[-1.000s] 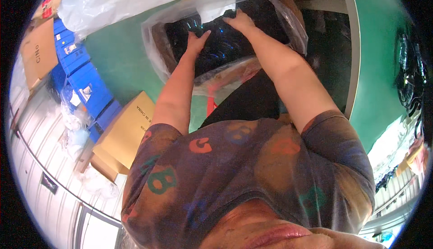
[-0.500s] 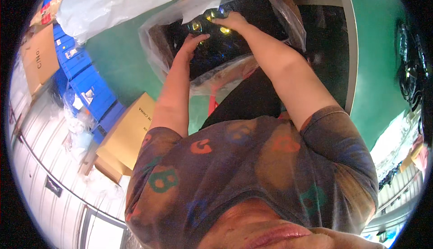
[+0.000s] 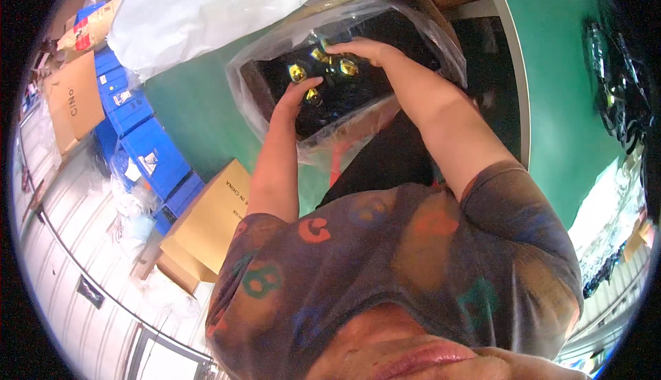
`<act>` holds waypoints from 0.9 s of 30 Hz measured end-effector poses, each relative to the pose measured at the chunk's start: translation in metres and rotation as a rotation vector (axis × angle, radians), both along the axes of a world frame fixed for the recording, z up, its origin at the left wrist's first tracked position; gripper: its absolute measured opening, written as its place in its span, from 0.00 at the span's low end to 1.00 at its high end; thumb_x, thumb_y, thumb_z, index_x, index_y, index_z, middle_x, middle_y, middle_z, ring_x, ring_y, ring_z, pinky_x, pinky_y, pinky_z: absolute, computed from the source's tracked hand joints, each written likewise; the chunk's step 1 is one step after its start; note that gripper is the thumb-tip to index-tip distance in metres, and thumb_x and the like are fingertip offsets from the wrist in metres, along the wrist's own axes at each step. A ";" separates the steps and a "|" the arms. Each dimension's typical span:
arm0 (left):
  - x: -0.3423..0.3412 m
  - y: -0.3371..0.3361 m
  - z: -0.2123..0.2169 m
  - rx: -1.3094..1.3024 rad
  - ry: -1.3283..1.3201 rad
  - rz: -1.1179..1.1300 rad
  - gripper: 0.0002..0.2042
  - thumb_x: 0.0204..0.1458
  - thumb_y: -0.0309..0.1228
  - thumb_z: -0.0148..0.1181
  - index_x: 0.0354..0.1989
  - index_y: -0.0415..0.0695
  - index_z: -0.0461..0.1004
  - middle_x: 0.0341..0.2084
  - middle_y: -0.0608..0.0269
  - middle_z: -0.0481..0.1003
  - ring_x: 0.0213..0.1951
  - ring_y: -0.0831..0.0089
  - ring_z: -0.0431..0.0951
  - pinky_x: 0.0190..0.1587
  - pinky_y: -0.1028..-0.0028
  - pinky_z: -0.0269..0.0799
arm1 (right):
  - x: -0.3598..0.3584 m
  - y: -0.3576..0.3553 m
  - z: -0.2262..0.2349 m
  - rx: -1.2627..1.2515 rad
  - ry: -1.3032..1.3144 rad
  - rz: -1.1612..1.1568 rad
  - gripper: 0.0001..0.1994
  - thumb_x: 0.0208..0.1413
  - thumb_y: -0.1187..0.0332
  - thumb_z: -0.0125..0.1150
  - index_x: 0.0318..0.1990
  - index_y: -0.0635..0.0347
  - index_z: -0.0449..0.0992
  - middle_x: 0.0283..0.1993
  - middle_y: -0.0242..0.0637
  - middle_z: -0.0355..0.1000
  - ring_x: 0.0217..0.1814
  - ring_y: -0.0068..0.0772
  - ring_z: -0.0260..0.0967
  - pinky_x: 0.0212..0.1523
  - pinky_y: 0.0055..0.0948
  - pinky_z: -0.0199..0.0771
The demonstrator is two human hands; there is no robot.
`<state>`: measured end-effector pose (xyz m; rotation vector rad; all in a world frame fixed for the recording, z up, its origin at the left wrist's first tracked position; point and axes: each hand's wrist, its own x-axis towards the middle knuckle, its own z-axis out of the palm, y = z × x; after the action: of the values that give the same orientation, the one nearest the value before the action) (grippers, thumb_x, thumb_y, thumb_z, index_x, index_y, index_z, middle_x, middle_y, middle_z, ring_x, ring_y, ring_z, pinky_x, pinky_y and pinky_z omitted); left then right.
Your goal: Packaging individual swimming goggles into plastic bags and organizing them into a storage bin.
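A box lined with a clear plastic bag (image 3: 248, 97) stands before me, dark inside. Both my hands reach into it, around a cluster of shiny black and yellow rounded pieces (image 3: 349, 68) whose exact kind I cannot make out. My left hand (image 3: 297, 96) is closed at the cluster's near left side, its thumb over the pieces and its other fingers mostly hidden. From the far right, my right hand (image 3: 365, 49) closes on the cluster, with thumb and fingers at a yellow piece (image 3: 319, 55). Glare and shadow blur the contact points.
A large white sack (image 3: 220, 15) lies beyond the box on the green floor (image 3: 193, 97). Blue bins (image 3: 155, 152) line the left, beside an open cardboard carton (image 3: 213, 208) and another carton (image 3: 74, 104). Black plastic-wrapped stuff (image 3: 616, 84) lies far right.
The whole view has shifted, so box and hands appear lower and slightly right. The yellow pieces show more plainly between my hands; a white patch beside them no longer shows.
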<state>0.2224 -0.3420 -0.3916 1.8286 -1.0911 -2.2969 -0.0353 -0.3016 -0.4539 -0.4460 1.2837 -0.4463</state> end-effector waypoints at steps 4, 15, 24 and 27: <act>0.038 0.033 0.045 -0.236 0.086 0.129 0.34 0.42 0.29 0.77 0.60 0.43 0.70 0.52 0.63 0.76 0.53 0.67 0.75 0.55 0.66 0.71 | 0.018 -0.011 0.081 -0.350 -0.041 0.217 0.41 0.45 0.41 0.74 0.61 0.60 0.74 0.62 0.42 0.72 0.66 0.38 0.66 0.68 0.34 0.59; 0.032 0.037 0.136 -0.373 0.241 0.195 0.29 0.47 0.28 0.73 0.59 0.42 0.71 0.52 0.62 0.76 0.52 0.67 0.76 0.56 0.65 0.72 | 0.082 0.039 0.202 -0.731 0.662 -0.029 0.38 0.52 0.38 0.65 0.64 0.53 0.69 0.52 0.51 0.77 0.53 0.48 0.77 0.57 0.40 0.74; 0.018 0.100 0.263 -0.304 0.517 0.372 0.25 0.60 0.29 0.56 0.66 0.41 0.63 0.58 0.56 0.71 0.59 0.62 0.73 0.62 0.60 0.69 | 0.058 0.071 0.374 -0.720 0.742 0.307 0.42 0.46 0.26 0.56 0.48 0.61 0.80 0.46 0.54 0.79 0.48 0.54 0.78 0.50 0.46 0.77; -0.002 0.118 0.300 -0.296 0.780 0.396 0.26 0.64 0.36 0.54 0.68 0.42 0.60 0.61 0.53 0.69 0.62 0.56 0.70 0.65 0.51 0.66 | 0.025 0.091 0.467 -0.737 0.784 0.306 0.41 0.48 0.28 0.58 0.42 0.66 0.82 0.43 0.57 0.79 0.46 0.54 0.78 0.49 0.46 0.77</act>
<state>0.2207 -0.2237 -0.0915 0.8061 -0.7818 -2.1292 -0.0107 -0.2108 0.0129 -1.5294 1.7327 -0.4945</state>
